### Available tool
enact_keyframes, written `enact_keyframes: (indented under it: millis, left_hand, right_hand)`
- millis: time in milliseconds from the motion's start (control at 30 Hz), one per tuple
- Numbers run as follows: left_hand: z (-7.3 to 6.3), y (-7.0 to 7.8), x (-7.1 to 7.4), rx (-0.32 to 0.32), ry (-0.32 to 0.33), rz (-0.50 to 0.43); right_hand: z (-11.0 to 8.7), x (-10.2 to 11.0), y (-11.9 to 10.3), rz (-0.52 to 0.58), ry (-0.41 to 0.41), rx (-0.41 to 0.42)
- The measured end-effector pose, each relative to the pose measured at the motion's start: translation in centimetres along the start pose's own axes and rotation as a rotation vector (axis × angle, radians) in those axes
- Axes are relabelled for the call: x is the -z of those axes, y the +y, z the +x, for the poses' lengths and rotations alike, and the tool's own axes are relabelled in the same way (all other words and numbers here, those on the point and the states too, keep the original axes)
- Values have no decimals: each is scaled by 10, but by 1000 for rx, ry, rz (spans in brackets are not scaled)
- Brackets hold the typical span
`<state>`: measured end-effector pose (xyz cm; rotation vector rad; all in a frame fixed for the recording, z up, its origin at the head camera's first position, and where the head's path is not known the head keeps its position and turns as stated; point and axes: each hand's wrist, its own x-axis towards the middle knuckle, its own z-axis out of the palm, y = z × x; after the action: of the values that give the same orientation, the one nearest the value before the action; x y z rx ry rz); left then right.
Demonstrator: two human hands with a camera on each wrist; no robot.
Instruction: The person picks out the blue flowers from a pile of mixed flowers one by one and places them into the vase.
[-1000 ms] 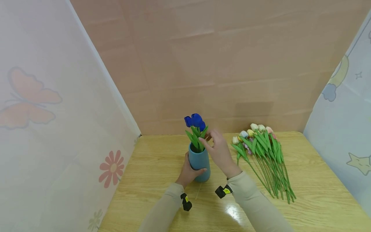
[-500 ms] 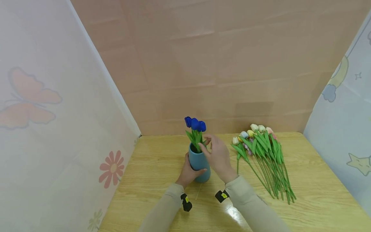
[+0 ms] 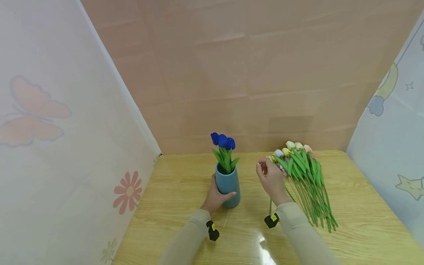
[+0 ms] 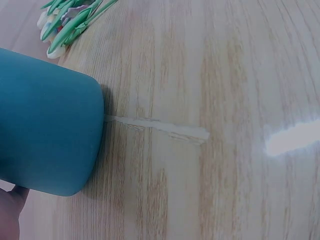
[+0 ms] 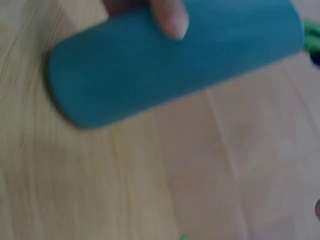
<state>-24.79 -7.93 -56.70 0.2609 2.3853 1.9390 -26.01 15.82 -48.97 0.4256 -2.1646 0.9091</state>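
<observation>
My left hand [image 3: 216, 197] grips a blue vase [image 3: 231, 182] around its side, thumb across the front. Blue tulips [image 3: 223, 141] with green leaves stand in the vase, tilted slightly leftward. To the right of the vase, my right hand [image 3: 273, 181] is in the air with loosely bent fingers and nothing visible between them. It partly covers the left side of a pile of artificial tulips [image 3: 304, 173]. The left wrist view has the vase base [image 4: 50, 125] on the table; the blurred right wrist view has the vase side [image 5: 175, 75] with my left thumb [image 5: 172, 20] on it.
The tulip pile has white, yellow, pink and pale blue heads, with long green stems [image 3: 319, 206] pointing towards me. A wooden table [image 3: 179, 184] lies beneath everything. A brown backdrop [image 3: 198, 92] and printed side panels [image 3: 66, 165] enclose it.
My right hand has left the blue tulips at the vase mouth and moved right, towards the pile. The blue tulips sit slightly lower than a second ago. My left hand stays on the vase.
</observation>
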Motion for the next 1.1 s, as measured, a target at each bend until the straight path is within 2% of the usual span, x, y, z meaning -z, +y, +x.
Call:
enact_keyframes:
  millis: [67, 167, 233, 333, 433, 533, 567, 667, 867, 1100]
  left_hand:
    - [0, -1, 0, 8, 2, -2]
    - [-1, 1, 0, 11, 1, -5]
    - [-4, 7, 0, 12, -3, -6]
    - [-10, 21, 3, 14, -17, -16]
    - [-9, 18, 4, 11, -17, -17]
    - [-4, 6, 3, 8, -2, -6]
    - [-2, 2, 2, 7, 5, -1]
    - [-1, 2, -1, -1, 27, 5]
    - [1, 4, -12, -38, 61, -5]
    - [0, 12, -29, -25, 6, 2]
  right_hand:
    - [-6, 1, 17, -35, -77, -73]
    - [-14, 5, 39, -69, -240, -200]
    - [-20, 8, 51, -74, -364, -283]
    - [-26, 10, 63, -100, -523, -364]
    - [-30, 13, 68, -132, -636, -420]
    - [-34, 14, 71, -127, -716, -468]
    - [-35, 14, 72, -124, -736, -483]
    - [-39, 13, 77, -107, -776, -511]
    - [-41, 13, 81, -122, -736, -491]
    - [-39, 17, 71, -96, -693, -498]
